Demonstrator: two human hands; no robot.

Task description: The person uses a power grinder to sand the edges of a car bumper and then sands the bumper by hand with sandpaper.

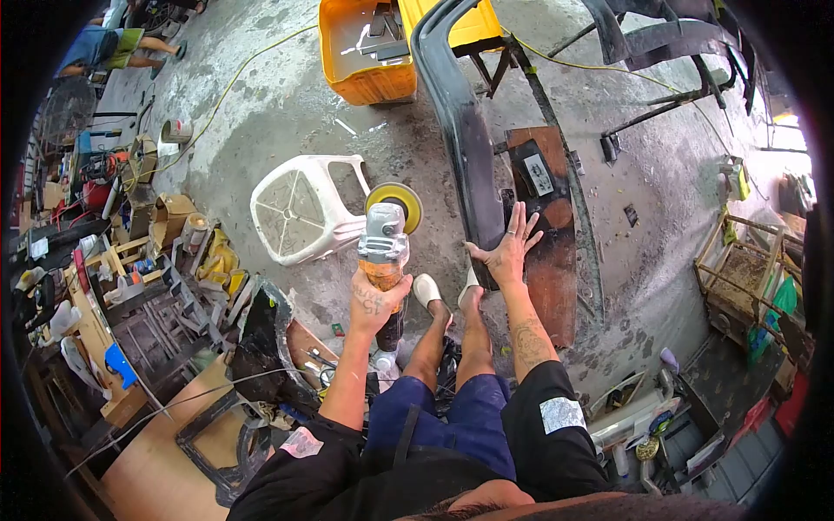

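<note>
My left hand [375, 303] is wrapped round the orange body of an angle grinder [383, 247], whose round yellow disc [395, 207] faces up at the front. My right hand [510, 252] has its fingers spread at the near end of a long black curved part [466, 130], which looks like a bumper. The palm seems to rest on that part's edge. Beneath and right of it lies a brown board [556, 286] with a black piece bearing a white label [537, 174].
A white plastic stool [304, 208] lies left of the grinder. An orange tub [369, 80] of water stands ahead. Black parts on a stand [678, 43] are at the upper right. Clutter [165, 286] fills the left side; a wooden crate [743, 269] is at right. Another person [113, 48] is far left.
</note>
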